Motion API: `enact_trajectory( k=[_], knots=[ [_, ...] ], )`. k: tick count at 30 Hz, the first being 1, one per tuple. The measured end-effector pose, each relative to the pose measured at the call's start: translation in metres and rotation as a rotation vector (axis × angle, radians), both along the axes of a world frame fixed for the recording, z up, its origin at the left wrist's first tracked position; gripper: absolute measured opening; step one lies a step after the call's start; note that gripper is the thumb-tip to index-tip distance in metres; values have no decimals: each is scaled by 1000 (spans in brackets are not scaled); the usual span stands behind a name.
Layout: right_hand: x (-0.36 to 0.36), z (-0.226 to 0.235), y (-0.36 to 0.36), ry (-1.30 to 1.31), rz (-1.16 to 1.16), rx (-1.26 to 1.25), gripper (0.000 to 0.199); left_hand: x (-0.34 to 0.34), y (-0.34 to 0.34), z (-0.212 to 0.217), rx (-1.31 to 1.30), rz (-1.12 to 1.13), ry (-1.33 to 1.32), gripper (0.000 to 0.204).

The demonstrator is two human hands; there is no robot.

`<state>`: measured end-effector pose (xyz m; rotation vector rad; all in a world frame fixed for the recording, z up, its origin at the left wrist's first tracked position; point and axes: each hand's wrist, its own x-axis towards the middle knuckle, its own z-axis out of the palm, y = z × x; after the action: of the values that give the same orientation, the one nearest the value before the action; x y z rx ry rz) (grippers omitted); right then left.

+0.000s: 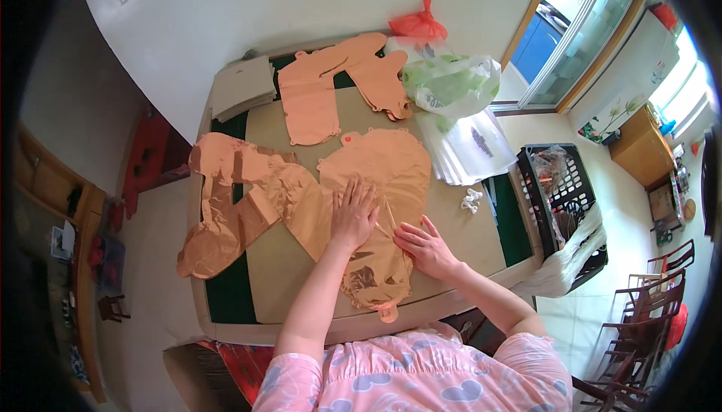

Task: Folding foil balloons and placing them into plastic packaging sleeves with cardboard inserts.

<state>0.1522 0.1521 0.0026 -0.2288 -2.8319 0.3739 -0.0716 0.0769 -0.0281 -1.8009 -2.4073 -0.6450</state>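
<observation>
Left hand [353, 212]: fingers [359, 190] spread wide and flat, palm down, pressing on a rose-gold foil balloon [380, 186] that lies deflated on the table [466, 235]; nothing gripped. Right hand [423, 245]: fingers [402, 237] extended and slightly fanned, tips on the same balloon just right of the left hand, also flat and holding nothing; the two hands are close but not touching. The balloon under both hands is flat, wrinkled near the lower end, with a small round tab [387, 312] at the table's near edge and another tab [350, 139] at its far end. It sits near the middle of the table on a tan sheet [293, 261] laid over a dark green cover [229, 291]. To its left, touching or overlapping it, lies a second crumpled foil balloon [233, 201] of the same colour, reaching the table's left edge. Further back, two more flat balloon pieces [331, 88] lie beside a stack of pale cardboard [242, 85]. At the far right of the table: a green-and-white plastic bag [451, 85], a red plastic bag [418, 27] behind it, and a pile of clear packets [470, 148]. A small white object [471, 200] lies right of the hands; kind cannot be told. A black perforated crate [560, 194] stands just beside the table's right edge. Pink patterned sleeves [414, 378] show at the lower edge.
</observation>
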Motion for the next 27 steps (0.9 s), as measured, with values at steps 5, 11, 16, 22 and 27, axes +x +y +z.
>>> enact_trajectory(
  k=[5,11,16,22,27],
  knots=[
    [-37,4,48,192,-245,-112,27,-3,-3,-1,-41,7,-9,53],
    [-125,-2,154,57,-741,-73,34,2,2,-1,-103,-1,-14,53],
    [-151,2,182,-205,-875,-166,30,4,-1,-1,-95,3,-7,53],
    [-178,34,158,-11,-792,-250,26,0,-4,-6,-75,13,0,53],
    [-225,45,98,25,-498,-198,23,0,-1,0,-63,16,-22,54]
  ],
)
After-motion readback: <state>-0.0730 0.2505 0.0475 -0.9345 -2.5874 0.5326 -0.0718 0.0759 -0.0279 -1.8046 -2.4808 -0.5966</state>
